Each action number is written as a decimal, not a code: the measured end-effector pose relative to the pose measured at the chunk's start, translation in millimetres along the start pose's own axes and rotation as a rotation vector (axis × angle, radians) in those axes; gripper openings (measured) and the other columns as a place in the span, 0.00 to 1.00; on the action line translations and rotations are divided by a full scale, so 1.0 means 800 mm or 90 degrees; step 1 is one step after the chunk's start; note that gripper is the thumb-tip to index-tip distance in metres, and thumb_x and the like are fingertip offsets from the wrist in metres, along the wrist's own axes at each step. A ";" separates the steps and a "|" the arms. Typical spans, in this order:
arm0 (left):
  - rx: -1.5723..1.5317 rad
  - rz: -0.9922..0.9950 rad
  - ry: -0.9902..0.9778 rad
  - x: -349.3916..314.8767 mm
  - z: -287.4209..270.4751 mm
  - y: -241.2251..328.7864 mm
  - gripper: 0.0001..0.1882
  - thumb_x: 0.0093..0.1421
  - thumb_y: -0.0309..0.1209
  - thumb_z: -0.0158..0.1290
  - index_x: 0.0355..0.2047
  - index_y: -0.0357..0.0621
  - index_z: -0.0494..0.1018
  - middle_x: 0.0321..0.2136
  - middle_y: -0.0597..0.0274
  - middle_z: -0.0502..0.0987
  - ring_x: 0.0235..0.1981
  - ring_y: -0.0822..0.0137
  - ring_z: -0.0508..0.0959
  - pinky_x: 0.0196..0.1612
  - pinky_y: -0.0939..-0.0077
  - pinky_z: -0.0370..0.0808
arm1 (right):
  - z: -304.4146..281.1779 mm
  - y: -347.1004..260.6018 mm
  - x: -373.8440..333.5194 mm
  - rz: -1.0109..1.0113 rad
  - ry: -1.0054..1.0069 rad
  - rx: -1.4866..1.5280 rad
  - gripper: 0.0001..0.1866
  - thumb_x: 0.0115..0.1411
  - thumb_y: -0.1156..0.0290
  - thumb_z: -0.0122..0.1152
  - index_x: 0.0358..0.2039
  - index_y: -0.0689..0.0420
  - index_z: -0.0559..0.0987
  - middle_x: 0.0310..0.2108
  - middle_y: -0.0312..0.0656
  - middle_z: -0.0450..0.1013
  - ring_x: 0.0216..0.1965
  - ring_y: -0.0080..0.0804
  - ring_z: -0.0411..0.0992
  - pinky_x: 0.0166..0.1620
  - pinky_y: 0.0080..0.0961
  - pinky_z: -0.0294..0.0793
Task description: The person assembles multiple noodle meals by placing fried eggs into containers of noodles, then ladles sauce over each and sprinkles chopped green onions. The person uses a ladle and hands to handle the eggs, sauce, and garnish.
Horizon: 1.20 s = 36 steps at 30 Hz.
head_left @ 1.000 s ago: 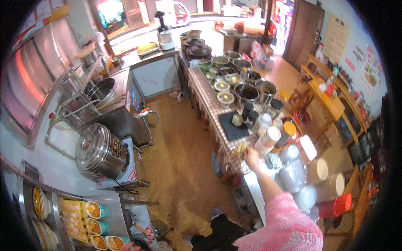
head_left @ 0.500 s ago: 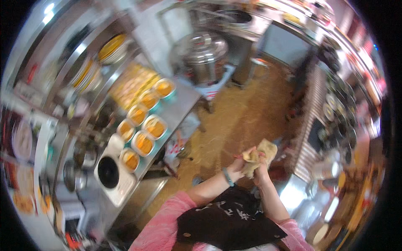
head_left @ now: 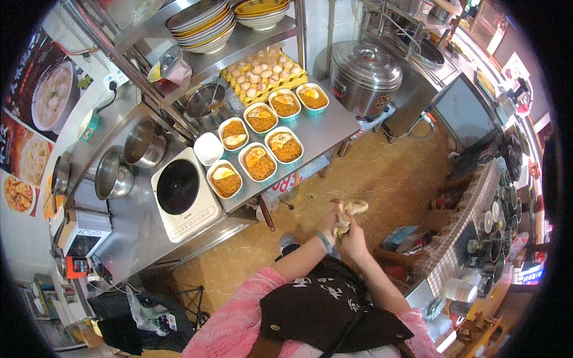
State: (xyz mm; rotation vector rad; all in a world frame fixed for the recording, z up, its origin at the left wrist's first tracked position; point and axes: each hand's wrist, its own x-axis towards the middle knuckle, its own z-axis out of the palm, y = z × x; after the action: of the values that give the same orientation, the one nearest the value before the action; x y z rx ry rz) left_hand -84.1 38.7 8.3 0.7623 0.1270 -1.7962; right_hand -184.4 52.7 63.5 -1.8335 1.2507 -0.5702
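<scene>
My left hand [head_left: 330, 224] and my right hand [head_left: 353, 238] are both closed on a crumpled pale-yellow cloth [head_left: 346, 215], held in front of my black apron above the tiled floor. A bracelet circles my left wrist. Left of my hands, several square bowls of noodles [head_left: 260, 162] topped with fried egg stand in rows on the steel counter [head_left: 134, 238]. A plain white bowl or lid [head_left: 208, 148] sits at the end of the rows, beside a white induction cooker [head_left: 185, 197] with a black round plate.
Behind the bowls lie yellow trays of eggs [head_left: 262, 74], with stacked plates [head_left: 203, 27] on the shelf above. Steel pots [head_left: 114, 173] stand along the wall. A large lidded steel pot [head_left: 367, 74] is beyond the counter's end. Another counter with a checked cloth [head_left: 462, 218] runs along the right.
My view has swung left, bringing more of the counter and wall into sight. The cloth is bunched differently between my hands, which still grip it.
</scene>
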 end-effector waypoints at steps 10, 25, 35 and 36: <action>-0.014 -0.134 -0.002 -0.037 0.050 0.009 0.21 0.63 0.48 0.35 0.40 0.49 0.70 0.39 0.66 0.74 0.40 0.70 0.73 0.43 0.73 0.69 | 0.000 0.023 0.051 0.226 0.313 0.084 0.10 0.58 0.68 0.51 0.36 0.61 0.71 0.28 0.41 0.68 0.29 0.29 0.66 0.31 0.26 0.68; 0.546 0.011 -0.057 0.014 0.073 -0.056 0.16 0.58 0.40 0.47 0.28 0.39 0.74 0.22 0.60 0.75 0.24 0.69 0.73 0.28 0.72 0.68 | -0.056 -0.008 -0.058 0.082 0.207 -0.199 0.12 0.41 0.82 0.55 0.29 0.61 0.76 0.34 0.50 0.72 0.39 0.50 0.70 0.42 0.35 0.71; 0.153 -0.813 -0.310 0.020 0.189 -0.214 0.39 0.58 0.62 0.27 0.50 0.39 0.63 0.42 0.53 0.72 0.43 0.58 0.73 0.46 0.63 0.70 | -0.127 0.038 -0.191 0.342 0.643 -0.067 0.27 0.53 0.69 0.54 0.52 0.63 0.61 0.52 0.55 0.55 0.52 0.52 0.59 0.53 0.38 0.60; -0.036 -0.956 -0.408 0.013 0.204 -0.225 0.41 0.57 0.63 0.26 0.53 0.39 0.61 0.48 0.51 0.69 0.47 0.55 0.71 0.52 0.59 0.65 | -0.136 0.050 -0.205 0.377 0.695 0.019 0.27 0.54 0.69 0.54 0.53 0.63 0.60 0.52 0.55 0.55 0.51 0.51 0.59 0.53 0.38 0.60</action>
State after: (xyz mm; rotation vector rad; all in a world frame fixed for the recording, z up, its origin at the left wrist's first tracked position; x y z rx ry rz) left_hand -315.6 24.4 80.6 -0.1576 0.3815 -3.3249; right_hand -353.0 154.9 104.1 -0.9554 2.3346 -1.2882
